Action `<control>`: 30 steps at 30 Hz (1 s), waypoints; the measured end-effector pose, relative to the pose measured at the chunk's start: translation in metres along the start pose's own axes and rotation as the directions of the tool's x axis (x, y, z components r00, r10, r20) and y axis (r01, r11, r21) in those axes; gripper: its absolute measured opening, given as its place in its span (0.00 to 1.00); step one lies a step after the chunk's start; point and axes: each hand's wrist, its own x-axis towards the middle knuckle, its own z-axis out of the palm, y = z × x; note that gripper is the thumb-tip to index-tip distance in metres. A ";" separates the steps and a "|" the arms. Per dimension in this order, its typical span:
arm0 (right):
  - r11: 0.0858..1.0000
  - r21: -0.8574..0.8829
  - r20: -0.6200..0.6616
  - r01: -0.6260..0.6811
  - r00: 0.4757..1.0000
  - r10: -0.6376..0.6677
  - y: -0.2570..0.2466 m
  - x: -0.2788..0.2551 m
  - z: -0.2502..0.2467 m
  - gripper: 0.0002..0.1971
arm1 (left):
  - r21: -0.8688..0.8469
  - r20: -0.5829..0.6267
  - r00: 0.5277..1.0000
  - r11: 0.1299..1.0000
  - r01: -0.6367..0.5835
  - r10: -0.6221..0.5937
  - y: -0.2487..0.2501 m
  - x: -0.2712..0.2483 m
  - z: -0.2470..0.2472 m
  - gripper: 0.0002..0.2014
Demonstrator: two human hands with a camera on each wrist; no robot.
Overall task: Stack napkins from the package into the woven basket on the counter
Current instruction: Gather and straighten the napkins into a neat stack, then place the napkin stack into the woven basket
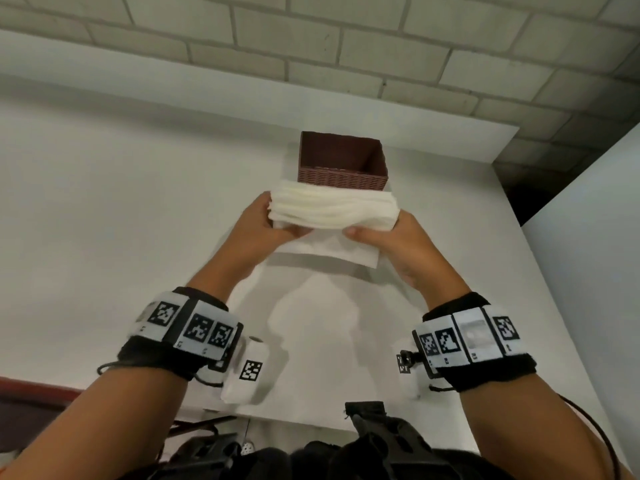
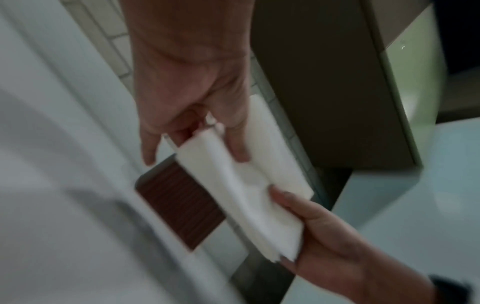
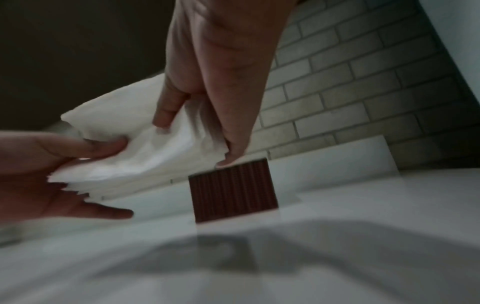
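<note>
A thick stack of white napkins (image 1: pixel 332 209) is held above the white counter (image 1: pixel 138 220), just in front of the brown woven basket (image 1: pixel 343 161). My left hand (image 1: pixel 277 220) grips the stack's left end, thumb on the near side. My right hand (image 1: pixel 374 230) grips its right end. In the left wrist view the napkins (image 2: pixel 246 185) sag between the left hand (image 2: pixel 197 148) and the right hand (image 2: pixel 311 230), beside the basket (image 2: pixel 179 203). The right wrist view shows the same hold: napkins (image 3: pixel 145 156), right hand (image 3: pixel 202 139), basket (image 3: pixel 233 189). Only brown shows inside the basket.
A flat white sheet (image 1: pixel 329 252) lies or hangs under the stack; I cannot tell which. A brick wall (image 1: pixel 311 46) runs behind the counter. The counter ends at the right (image 1: pixel 502 161) by a dark gap and a white panel (image 1: pixel 588 237).
</note>
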 end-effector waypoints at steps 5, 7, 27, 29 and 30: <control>0.950 0.224 -0.034 0.217 0.976 -0.215 -0.048 -0.009 0.018 0.19 | -0.799 0.098 0.994 0.591 0.113 -0.057 0.045 0.004 0.009 0.31; 0.919 0.256 -0.111 0.299 0.954 -0.280 -0.054 -0.013 0.032 0.21 | -0.907 0.131 0.985 0.387 0.166 -0.115 0.051 0.004 0.023 0.33; 0.700 -0.389 -0.290 0.598 0.642 -0.710 -0.030 -0.023 0.064 0.19 | -0.947 0.132 0.990 0.287 0.141 -0.052 0.034 -0.004 0.045 0.24; 0.834 -0.217 -0.332 0.507 0.766 -0.551 -0.031 -0.024 0.064 0.34 | -0.952 0.122 0.987 0.270 0.146 -0.102 0.031 -0.003 0.048 0.28; 0.905 -0.109 -0.336 0.412 0.841 -0.423 -0.031 -0.022 0.065 0.38 | -0.950 0.108 0.985 0.278 0.142 -0.134 0.032 -0.002 0.051 0.29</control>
